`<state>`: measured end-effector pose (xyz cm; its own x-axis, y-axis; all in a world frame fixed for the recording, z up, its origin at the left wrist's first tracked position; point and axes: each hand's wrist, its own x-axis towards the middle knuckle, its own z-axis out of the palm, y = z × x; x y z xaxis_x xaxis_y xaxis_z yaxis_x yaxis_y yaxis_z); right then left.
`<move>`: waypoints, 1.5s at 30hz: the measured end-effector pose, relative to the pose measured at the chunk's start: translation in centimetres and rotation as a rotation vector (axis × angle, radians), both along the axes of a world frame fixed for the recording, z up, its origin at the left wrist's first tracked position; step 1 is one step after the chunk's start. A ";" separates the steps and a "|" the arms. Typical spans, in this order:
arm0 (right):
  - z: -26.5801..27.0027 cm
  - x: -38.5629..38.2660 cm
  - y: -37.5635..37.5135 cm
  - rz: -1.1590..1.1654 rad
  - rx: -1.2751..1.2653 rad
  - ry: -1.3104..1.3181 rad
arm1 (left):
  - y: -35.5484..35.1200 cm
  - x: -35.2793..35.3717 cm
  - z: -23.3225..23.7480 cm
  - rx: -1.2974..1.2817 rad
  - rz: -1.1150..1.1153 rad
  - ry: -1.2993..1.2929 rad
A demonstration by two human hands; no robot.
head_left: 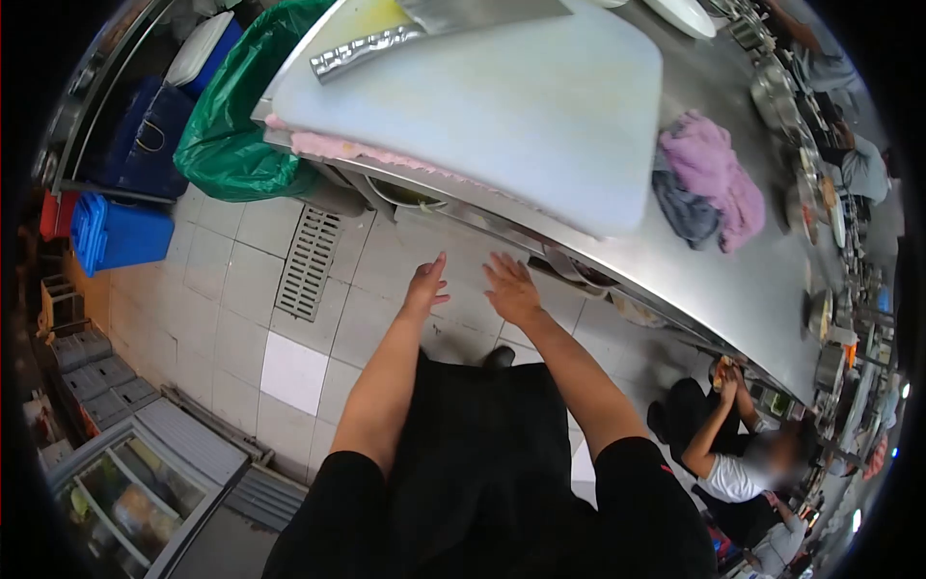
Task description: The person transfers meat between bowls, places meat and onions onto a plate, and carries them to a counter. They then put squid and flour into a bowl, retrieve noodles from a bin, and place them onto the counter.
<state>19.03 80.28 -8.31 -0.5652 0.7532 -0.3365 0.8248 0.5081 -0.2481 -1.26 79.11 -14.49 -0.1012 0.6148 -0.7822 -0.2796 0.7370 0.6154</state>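
My left hand (425, 287) hangs in the air over the tiled floor, its fingers apart and nothing in it. To its right, my right hand (511, 289) is also empty, fingers spread, close to the front edge of the steel counter (743, 299). Neither hand touches anything. On the counter lies a large white cutting board (521, 116) with a pink cloth (338, 147) showing under its front edge. A cleaver (376, 50) with a silvery wrapped handle rests on the board. Pink and grey cloths (719, 179) lie bunched beside the board.
A green bag (236, 116) lines a bin left of the counter. Blue containers (130, 234) stand further left. A floor drain (310, 262) is set in the tiles. A glass-topped cabinet (145, 492) is at lower left. A co-worker (733, 473) crouches at lower right, holding something.
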 end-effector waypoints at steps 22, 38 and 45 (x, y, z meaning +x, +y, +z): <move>-5.2 -3.0 -0.6 -0.427 -0.028 0.320 | -8.1 -4.6 -5.1 -0.105 -0.660 0.244; -12.6 -3.3 -3.9 -1.134 -0.339 0.632 | -6.8 -0.1 -8.7 0.220 -0.330 0.949; -7.7 -0.6 -8.4 -1.248 -0.432 0.693 | -4.1 -1.9 -6.4 -0.129 -0.558 0.932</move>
